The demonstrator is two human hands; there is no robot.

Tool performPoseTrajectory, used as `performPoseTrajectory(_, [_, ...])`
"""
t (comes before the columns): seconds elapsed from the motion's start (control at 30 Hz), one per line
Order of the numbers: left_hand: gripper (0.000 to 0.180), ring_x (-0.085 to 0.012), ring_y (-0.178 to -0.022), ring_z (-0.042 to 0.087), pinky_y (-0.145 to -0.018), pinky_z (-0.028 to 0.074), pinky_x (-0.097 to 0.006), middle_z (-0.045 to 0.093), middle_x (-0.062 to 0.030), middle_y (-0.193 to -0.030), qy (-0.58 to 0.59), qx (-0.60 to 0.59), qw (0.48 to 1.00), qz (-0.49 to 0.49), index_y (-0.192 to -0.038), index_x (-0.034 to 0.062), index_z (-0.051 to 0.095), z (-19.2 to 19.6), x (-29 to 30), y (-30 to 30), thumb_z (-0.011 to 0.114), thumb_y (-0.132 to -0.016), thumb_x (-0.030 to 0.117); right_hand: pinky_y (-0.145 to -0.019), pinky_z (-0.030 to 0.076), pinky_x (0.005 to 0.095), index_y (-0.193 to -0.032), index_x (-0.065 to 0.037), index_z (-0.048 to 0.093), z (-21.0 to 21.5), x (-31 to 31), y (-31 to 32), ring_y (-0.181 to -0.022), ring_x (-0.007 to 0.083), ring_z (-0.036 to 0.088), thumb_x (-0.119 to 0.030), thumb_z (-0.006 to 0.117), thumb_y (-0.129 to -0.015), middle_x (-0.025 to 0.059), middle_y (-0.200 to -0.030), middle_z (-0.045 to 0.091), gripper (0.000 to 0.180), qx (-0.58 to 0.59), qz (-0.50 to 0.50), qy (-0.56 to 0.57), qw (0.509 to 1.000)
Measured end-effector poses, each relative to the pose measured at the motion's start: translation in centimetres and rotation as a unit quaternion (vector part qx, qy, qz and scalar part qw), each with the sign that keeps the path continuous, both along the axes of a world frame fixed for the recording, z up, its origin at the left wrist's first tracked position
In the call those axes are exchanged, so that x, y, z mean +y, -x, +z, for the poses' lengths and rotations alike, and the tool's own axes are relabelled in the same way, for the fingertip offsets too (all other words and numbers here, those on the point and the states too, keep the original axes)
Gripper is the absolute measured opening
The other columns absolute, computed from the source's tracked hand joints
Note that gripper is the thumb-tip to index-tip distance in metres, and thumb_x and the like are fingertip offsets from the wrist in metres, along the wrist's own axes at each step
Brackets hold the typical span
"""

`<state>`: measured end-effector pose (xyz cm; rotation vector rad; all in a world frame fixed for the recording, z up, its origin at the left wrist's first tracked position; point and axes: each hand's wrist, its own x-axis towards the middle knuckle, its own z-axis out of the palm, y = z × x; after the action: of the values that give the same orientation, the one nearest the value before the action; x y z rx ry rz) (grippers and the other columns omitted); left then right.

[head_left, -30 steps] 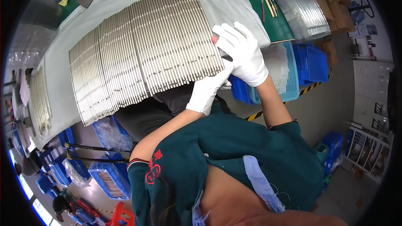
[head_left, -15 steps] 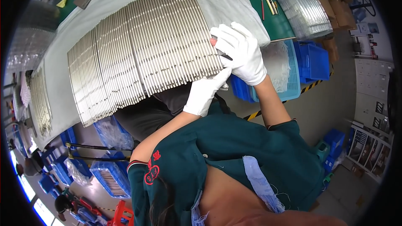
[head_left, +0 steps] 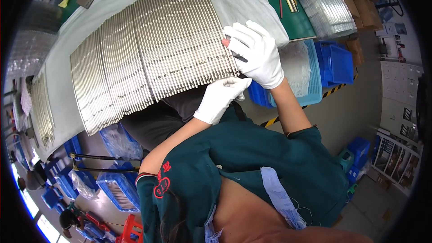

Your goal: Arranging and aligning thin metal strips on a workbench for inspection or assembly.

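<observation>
The right hand (head_left: 254, 54), gloved white, is curling its fingers around a dark pen-like tool (head_left: 237, 56), mostly hidden, at the near right corner of the row of thin metal rods (head_left: 148, 58) lying on the grey-covered table (head_left: 238, 0). The left hand (head_left: 220, 96) is pressing under the rods' near edge; its fingertips are tucked out of sight, so I cannot tell their spread.

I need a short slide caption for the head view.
Gloved right hand and left hand at the edge of metal rods on a table.

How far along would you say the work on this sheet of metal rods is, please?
Done: the metal rods lie side by side in a sheet. In hand: the right hand holds a dark tool at its right edge, the left hand under the near edge. What remains cannot be told.
</observation>
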<state>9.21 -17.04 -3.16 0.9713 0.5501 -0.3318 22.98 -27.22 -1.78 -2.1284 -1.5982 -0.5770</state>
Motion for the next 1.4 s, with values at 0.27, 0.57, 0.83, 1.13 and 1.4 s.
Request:
performPoseTrajectory(0.27, [0.023, -0.011, -0.063, 0.059, -0.064, 0.049, -0.024, 0.06, -0.0031, -0.07, -0.072, -0.017, 0.993, 0.09, -0.096, -0.0023, 0.068, 0.5, 0.1, 0.2, 0.068, -0.089, 0.019, -0.092, 0.047, 0.0397, -0.098, -0.011, 0.068, 0.0, 0.1, 0.2, -0.104, 0.0233, 0.061, -0.02, 0.066, -0.067, 0.0058, -0.113, 0.066, 0.032, 0.002, 0.0, -0.01, 1.0])
performPoseTrajectory(0.57, [0.019, -0.0082, -0.063, 0.055, -0.063, 0.048, -0.024, 0.061, -0.0021, -0.071, -0.006, -0.037, 0.991, 0.128, -0.092, -0.0003, 0.071, -0.2, -0.3, 0.5, 0.065, -0.089, 0.018, -0.092, 0.046, 0.0399, -0.097, -0.012, 0.068, 0.0, 0.1, 0.1, -0.104, 0.0233, 0.061, -0.02, 0.066, -0.068, 0.005, -0.114, 0.066, 0.031, 0.008, -0.001, -0.012, 1.0])
performPoseTrajectory(0.83, [0.018, -0.0073, -0.061, 0.054, -0.059, 0.043, -0.023, 0.059, -0.0015, -0.07, -0.055, -0.006, 0.993, 0.1, -0.093, 0.0012, 0.07, 1.0, 0.1, 0.4, 0.068, -0.087, 0.018, -0.094, 0.046, 0.0405, -0.1, -0.013, 0.069, 0.2, 0.0, 0.3, -0.106, 0.0232, 0.061, -0.02, 0.066, -0.067, 0.0053, -0.116, 0.065, 0.034, 0.013, -0.008, 0.0, 1.0])
performPoseTrajectory(1.13, [0.022, -0.0077, -0.059, 0.053, -0.058, 0.044, -0.021, 0.056, -0.0007, -0.064, -0.046, -0.025, 0.993, 0.103, -0.1, -0.001, 0.068, 0.7, 0.1, 0.7, 0.061, -0.092, 0.018, -0.097, 0.044, 0.0443, -0.101, -0.018, 0.07, 0.4, -0.1, 0.5, -0.109, 0.0238, 0.06, -0.021, 0.065, -0.066, 0.0057, -0.119, 0.064, 0.035, 0.005, -0.012, 0.027, 1.0])
performPoseTrajectory(1.4, [0.02, -0.01, -0.058, 0.052, -0.059, 0.047, -0.025, 0.054, -0.0018, -0.063, -0.048, -0.069, 0.987, 0.137, -0.097, -0.0013, 0.068, 0.0, 0.1, 0.7, 0.063, -0.091, 0.017, -0.104, 0.036, 0.0487, -0.107, -0.019, 0.069, 0.8, 0.1, 0.9, -0.115, 0.0255, 0.057, -0.021, 0.066, -0.067, 0.0066, -0.124, 0.062, 0.041, 0.022, -0.021, 0.044, 0.999])
